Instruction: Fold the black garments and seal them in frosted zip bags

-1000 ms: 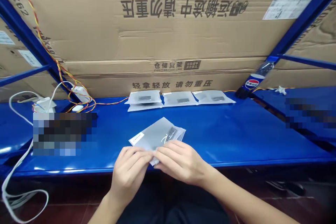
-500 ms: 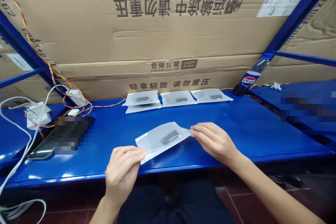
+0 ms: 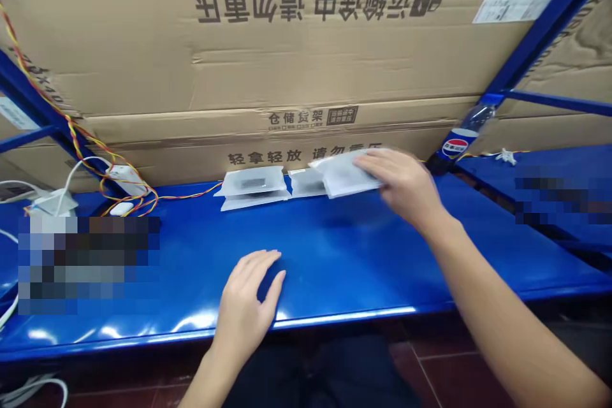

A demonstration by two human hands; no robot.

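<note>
My right hand (image 3: 406, 185) grips a frosted plastic pouch (image 3: 342, 173) by its right side, at the back of the blue shelf (image 3: 315, 261). Slightly blurred, this pouch covers part of another frosted pouch (image 3: 303, 183) lying behind it. To the left, two more pouches (image 3: 253, 183) lie one on top of the other; a dark printed block shows on the upper one. My left hand (image 3: 251, 296) is over the shelf's front part, thumb and fingers apart, with nothing in it. Whatever lies behind my right hand is hidden.
A large cardboard box (image 3: 306, 64) forms the back wall. At the back right, a Pepsi bottle (image 3: 456, 143) leans by the blue post. Red and yellow wires (image 3: 148, 201), a white adapter (image 3: 127, 180) and a blurred-out dark object (image 3: 100, 255) are on the left.
My left hand has let go of the pouch and now lies open near the front. My right hand has carried the pouch away from me to the row at the back.
</note>
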